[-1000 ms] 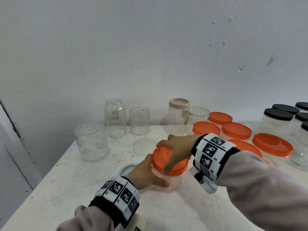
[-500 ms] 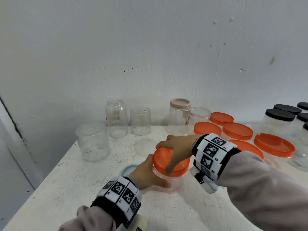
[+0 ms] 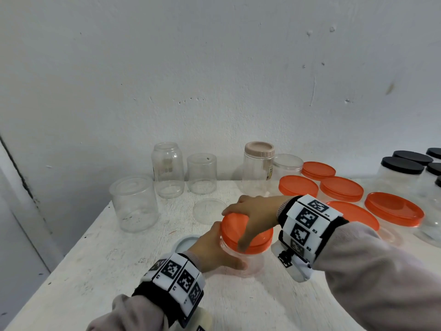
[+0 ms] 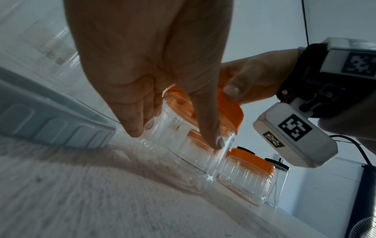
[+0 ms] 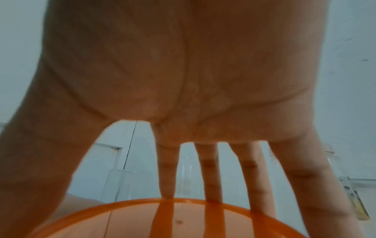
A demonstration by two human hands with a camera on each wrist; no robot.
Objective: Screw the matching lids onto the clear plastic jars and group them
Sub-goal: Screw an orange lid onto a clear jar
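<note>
Left hand (image 3: 210,249) grasps the jar (image 3: 248,259) on the table (image 3: 95,271); right hand (image 3: 255,211) is clenched over its orange lid (image 3: 238,231). Against the earlier frames, both grips are unchanged and the jar has not shifted.

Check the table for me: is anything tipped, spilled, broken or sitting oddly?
Nothing spilled, tipped or broken. The one loose end: a clear lid lies flat on the table, fitted to no jar. The right hand grips the orange lid while the left hand holds the jar.
</note>
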